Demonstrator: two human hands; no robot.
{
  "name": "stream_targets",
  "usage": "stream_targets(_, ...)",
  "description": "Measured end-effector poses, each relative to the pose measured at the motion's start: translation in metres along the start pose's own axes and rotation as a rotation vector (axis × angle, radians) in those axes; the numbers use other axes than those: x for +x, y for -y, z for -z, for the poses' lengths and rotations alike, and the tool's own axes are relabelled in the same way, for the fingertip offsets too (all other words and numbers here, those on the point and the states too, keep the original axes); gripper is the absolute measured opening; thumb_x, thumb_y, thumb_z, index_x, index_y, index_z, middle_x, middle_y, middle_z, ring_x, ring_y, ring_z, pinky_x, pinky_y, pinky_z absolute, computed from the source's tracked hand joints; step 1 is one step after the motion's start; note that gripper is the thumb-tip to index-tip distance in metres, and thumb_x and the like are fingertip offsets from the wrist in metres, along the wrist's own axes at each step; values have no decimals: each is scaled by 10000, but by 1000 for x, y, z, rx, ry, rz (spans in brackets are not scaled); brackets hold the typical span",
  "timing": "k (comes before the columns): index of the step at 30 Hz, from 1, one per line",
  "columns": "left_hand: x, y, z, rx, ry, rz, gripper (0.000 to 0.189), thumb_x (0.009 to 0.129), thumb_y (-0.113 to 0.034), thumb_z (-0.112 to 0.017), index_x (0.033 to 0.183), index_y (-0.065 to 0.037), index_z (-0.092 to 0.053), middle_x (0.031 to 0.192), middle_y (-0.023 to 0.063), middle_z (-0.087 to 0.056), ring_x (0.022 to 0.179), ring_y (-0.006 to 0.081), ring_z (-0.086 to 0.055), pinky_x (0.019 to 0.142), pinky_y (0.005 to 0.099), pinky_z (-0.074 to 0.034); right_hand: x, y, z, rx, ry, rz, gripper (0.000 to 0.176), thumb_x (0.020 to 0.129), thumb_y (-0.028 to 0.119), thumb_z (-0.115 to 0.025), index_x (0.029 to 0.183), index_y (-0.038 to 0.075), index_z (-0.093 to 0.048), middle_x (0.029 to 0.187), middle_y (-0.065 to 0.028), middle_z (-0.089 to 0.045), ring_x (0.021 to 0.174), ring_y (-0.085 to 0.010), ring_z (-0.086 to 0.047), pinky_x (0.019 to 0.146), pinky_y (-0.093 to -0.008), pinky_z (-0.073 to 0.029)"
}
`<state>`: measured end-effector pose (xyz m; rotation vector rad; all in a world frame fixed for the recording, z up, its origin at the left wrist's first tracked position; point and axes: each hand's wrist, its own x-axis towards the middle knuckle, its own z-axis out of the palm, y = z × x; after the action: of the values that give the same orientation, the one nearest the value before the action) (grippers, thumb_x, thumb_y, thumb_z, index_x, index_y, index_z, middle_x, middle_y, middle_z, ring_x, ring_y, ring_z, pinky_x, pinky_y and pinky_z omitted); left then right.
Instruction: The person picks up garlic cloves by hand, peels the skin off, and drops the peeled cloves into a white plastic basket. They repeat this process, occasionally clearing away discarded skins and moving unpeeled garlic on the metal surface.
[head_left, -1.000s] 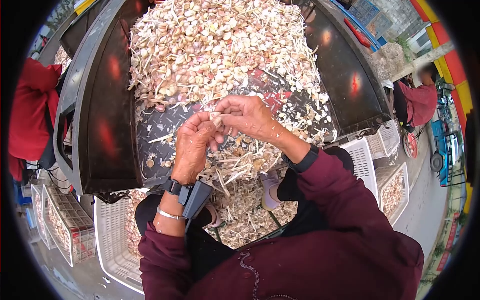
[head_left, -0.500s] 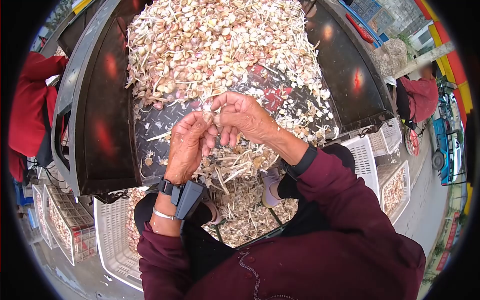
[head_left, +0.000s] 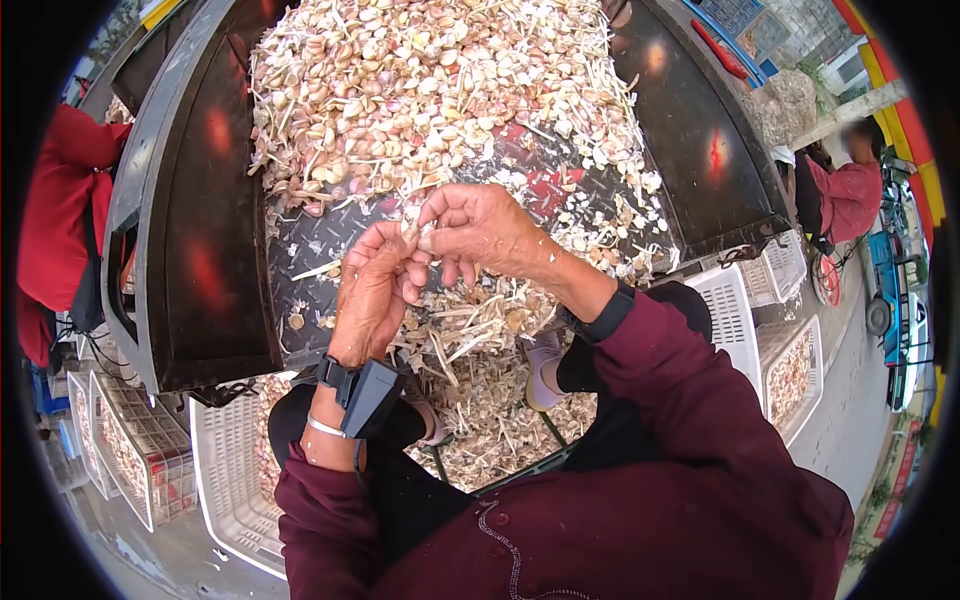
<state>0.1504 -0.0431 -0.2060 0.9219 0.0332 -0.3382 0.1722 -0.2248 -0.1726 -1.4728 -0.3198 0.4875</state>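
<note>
My left hand [head_left: 375, 285] and my right hand [head_left: 487, 232] meet above the near part of a dark metal tray [head_left: 335, 245]. Between their fingertips is a small pale garlic clove [head_left: 410, 232], partly covered by the fingers. Both hands are closed in a pinch on it. Beyond them lies a large heap of garlic cloves [head_left: 400, 100] with dry stalks mixed in. Loose white cloves [head_left: 590, 225] are scattered on the tray to the right of my right hand. Dry skins and stalks [head_left: 480, 335] lie below the hands.
Dark side walls [head_left: 215, 220] flank the tray. White plastic crates [head_left: 225, 470] stand at lower left and right, some with garlic. A person in red [head_left: 70, 210] is at the far left, another person [head_left: 845, 195] at the right. A blue vehicle [head_left: 885, 285] stands beyond.
The fingertips have shifted slightly, and more of the pale clove shows between them. My left hand's fingers have curled in a little. The heap looks much the same.
</note>
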Motion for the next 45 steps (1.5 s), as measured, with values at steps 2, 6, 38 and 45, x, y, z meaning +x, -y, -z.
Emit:
stream_targets(2,2,-5,-1,6,19,40,82,923,-96,-586,952,-20,-587,750,51,-642,533,61,-561,417,154,-416,3,-10,7,208,50,8,215,876,148,-636,983,-30,-581,766,-111,-664,545,-145,-659,398,-189,-481)
stream_targets(6,-2,-15,-5,76,76,139,131,920,-97,-568,983,18,-575,769,68,-622,504,47,-481,400,143,-351,6,-24,8,493,50,-81,200,880,162,-636,967,-10,-580,771,-96,-657,554,-152,-654,413,-205,-497)
stream_targets(38,-3,-26,-5,106,68,78,116,945,-114,-568,1000,-13,-566,771,73,-652,533,60,-580,396,146,-425,-84,112,-79,703,772,496,215,804,38,-678,647,26,-532,598,-55,-554,454,-225,-536,366,-295,-362)
stream_targets(45,-2,-19,2,115,45,116,170,937,-124,-590,1059,-7,-588,791,74,-664,559,65,-600,406,155,-449,-98,92,-97,951,839,621,204,772,45,-698,677,54,-519,612,-51,-519,463,-210,-523,381,-291,-351)
